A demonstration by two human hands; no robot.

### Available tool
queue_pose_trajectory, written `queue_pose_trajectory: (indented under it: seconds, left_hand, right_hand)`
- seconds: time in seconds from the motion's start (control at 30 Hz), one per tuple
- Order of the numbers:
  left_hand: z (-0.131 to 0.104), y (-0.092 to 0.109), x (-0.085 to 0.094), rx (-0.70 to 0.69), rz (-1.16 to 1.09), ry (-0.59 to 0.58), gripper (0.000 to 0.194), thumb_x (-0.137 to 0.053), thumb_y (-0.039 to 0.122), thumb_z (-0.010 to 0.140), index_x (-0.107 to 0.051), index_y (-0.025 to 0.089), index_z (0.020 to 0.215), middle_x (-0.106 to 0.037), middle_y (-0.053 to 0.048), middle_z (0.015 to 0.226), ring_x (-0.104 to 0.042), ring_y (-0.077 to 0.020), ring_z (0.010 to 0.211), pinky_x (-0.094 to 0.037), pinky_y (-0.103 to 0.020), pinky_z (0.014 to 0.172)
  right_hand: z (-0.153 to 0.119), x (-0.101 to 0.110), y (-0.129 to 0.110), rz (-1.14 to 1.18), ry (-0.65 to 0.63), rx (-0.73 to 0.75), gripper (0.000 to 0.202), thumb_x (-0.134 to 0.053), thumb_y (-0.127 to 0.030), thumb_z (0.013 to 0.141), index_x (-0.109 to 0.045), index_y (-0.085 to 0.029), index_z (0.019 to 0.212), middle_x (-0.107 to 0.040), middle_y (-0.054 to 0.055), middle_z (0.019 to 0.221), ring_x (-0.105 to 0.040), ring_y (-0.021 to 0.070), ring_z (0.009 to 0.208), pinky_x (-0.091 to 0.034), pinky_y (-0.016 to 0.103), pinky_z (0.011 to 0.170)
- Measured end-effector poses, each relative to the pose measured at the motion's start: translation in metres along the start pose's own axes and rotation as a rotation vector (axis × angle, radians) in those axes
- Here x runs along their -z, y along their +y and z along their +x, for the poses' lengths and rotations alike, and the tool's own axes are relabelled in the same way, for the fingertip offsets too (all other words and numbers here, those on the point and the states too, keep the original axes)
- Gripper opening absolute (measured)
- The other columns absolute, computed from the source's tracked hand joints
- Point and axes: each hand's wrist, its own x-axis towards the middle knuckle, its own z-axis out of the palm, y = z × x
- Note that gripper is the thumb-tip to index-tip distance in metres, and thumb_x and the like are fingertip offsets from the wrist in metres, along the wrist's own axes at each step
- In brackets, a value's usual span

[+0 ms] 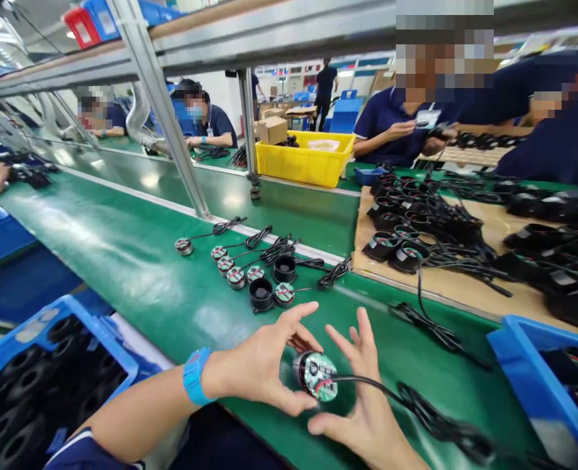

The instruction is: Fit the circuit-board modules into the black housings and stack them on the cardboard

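Since the left hand (264,365) curls around the round board unit (321,377) near centre (can't tell if it's pinching) and the right hand's (369,418) fingers are spread, a snagged cable (430,421) could yank it loose.

A worker's left forearm (142,414) slants in from the lower left, bare below the elbow; the left hand (262,365) bends into a rounded grip, index finger raised above the rest, left thumb (291,399) stretched low; opposite, the right hand (362,398) rises from the bottom edge, fingers parted and lifted, right thumb (332,425) pointing left; the thumb tips sit near each other.
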Motion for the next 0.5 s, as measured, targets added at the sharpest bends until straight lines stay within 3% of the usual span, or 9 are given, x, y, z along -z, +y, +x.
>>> queue_pose_trajectory:
  seconds: [0.07,0.2,0.27,0.33,0.5]
  left_hand:
    - [-0.017,-0.012,-0.013,0.063,-0.051,0.024,0.114,-0.089,0.029,0.068,-0.019,0.026,0.158,-0.067,-0.008,0.12,-0.068,-0.0256,0.111,-0.053,-0.042,0.103]
    - [-0.045,-0.03,-0.029,0.224,0.035,0.091,0.076,-0.086,0.027,0.072,-0.05,0.021,0.139,-0.069,-0.01,0.122,-0.069,-0.0263,0.112,-0.055,-0.039,0.1]
    - [-0.054,-0.034,-0.033,0.261,0.136,0.128,0.061,-0.086,0.028,0.073,-0.061,0.02,0.128,-0.072,-0.009,0.12,-0.07,-0.0257,0.108,-0.055,-0.037,0.097]
    - [-0.059,-0.034,-0.035,0.262,0.177,0.165,0.057,-0.087,0.03,0.074,-0.064,0.02,0.125,-0.073,-0.008,0.119,-0.071,-0.0246,0.106,-0.055,-0.035,0.096]
    - [-0.063,-0.031,-0.036,0.247,0.16,0.189,0.057,-0.084,0.04,0.081,-0.063,0.019,0.13,-0.073,-0.009,0.123,-0.07,-0.0237,0.111,-0.054,-0.033,0.1]
  right_hand:
    - [-0.006,-0.008,0.0,0.004,-0.026,-0.001,0.085,-0.072,-0.079,0.07,-0.052,-0.03,0.137,-0.005,0.01,0.171,-0.017,0.0481,0.153,-0.031,0.073,0.114]
    - [-0.014,-0.019,0.007,0.07,-0.158,-0.043,0.068,-0.083,-0.064,0.07,-0.056,-0.029,0.123,-0.051,0.013,0.146,-0.05,0.0371,0.135,-0.05,0.059,0.104]
    - [-0.018,-0.02,0.01,0.142,-0.223,-0.082,0.051,-0.08,-0.051,0.08,-0.056,-0.029,0.12,-0.059,0.01,0.134,-0.06,0.0288,0.124,-0.054,0.048,0.1]
    - [-0.02,-0.019,0.012,0.224,-0.252,-0.129,0.033,-0.075,-0.041,0.088,-0.059,-0.03,0.115,-0.063,0.006,0.126,-0.063,0.0227,0.118,-0.055,0.041,0.099]
    - [-0.02,-0.02,0.013,0.336,-0.224,-0.232,0.02,-0.077,-0.035,0.087,-0.067,-0.03,0.104,-0.07,0.001,0.11,-0.068,0.0178,0.105,-0.056,0.032,0.093]
